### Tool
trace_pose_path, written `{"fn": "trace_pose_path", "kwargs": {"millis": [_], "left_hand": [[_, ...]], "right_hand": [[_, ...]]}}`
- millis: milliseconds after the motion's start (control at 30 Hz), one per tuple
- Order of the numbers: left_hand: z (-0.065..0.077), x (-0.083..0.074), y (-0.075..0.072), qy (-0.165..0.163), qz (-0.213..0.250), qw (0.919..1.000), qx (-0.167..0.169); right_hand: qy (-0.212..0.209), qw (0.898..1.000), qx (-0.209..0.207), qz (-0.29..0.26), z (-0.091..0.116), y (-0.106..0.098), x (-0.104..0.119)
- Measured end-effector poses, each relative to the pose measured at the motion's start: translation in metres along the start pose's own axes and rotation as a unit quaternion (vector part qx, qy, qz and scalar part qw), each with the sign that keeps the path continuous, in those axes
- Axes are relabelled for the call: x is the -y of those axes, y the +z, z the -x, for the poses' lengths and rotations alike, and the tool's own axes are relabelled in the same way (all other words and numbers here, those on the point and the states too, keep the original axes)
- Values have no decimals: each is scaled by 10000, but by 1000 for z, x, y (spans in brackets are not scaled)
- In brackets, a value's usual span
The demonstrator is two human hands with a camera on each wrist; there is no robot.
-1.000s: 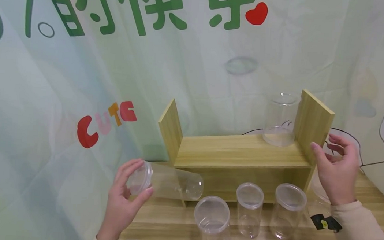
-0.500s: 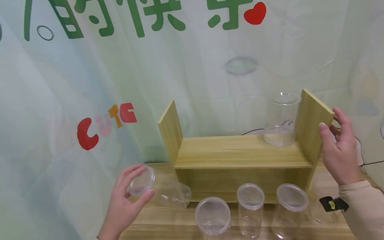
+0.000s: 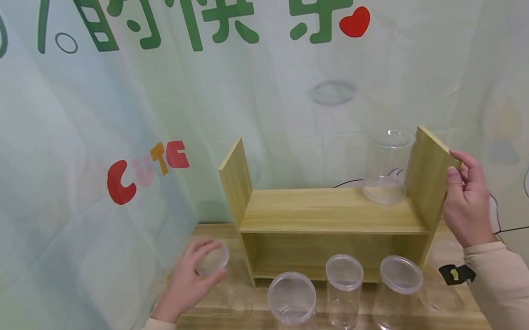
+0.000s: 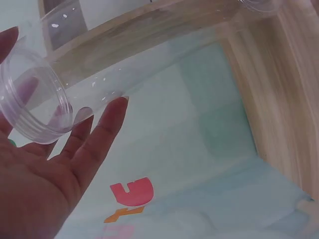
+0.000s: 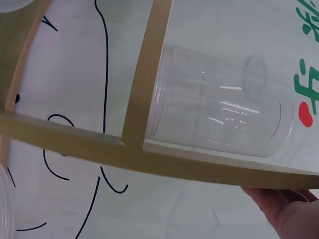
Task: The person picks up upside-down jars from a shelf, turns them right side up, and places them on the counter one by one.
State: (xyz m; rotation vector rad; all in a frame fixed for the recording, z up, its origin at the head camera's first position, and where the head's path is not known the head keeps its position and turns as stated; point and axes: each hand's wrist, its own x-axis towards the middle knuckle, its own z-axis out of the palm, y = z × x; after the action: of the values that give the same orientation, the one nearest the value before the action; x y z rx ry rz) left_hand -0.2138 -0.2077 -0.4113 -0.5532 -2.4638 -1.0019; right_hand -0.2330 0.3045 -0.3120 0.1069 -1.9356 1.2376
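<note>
In the head view, my left hand holds a clear plastic jar by its ringed end, thumb and fingers around it. The jar tilts, its faint body slanting down to the right. The left wrist view shows that jar close up, with my fingers along its side. My right hand grips the upper edge of the right side panel of a small two-tier wooden shelf. On the upper tier, against that panel, stands another clear jar, also seen in the right wrist view.
Several clear lidded jars stand before the shelf: one on the left, one in the middle, one on the right. Another see-through jar is beside the shelf's right end. A printed cloth hangs behind the wooden table.
My left hand has lowered and shifted right with the jar, which has turned from nearly lying flat to a steeper tilt. My right hand has risen from beside the panel onto its edge.
</note>
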Motion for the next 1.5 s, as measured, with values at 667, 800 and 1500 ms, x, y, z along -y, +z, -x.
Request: {"fn": "trace_pose_path", "kwargs": {"millis": [667,800,1500], "left_hand": [[6,4,17,147,-553,9977,354],[8,4,21,143,-624,9971,405],[-13,-7,10,546,274,9941,-891]], "right_hand": [[-128,9986,508,113,3,-8,-11],[-123,9984,507,202,2,-9,-11],[-70,9987,474,170,-4,-14,-11]]}}
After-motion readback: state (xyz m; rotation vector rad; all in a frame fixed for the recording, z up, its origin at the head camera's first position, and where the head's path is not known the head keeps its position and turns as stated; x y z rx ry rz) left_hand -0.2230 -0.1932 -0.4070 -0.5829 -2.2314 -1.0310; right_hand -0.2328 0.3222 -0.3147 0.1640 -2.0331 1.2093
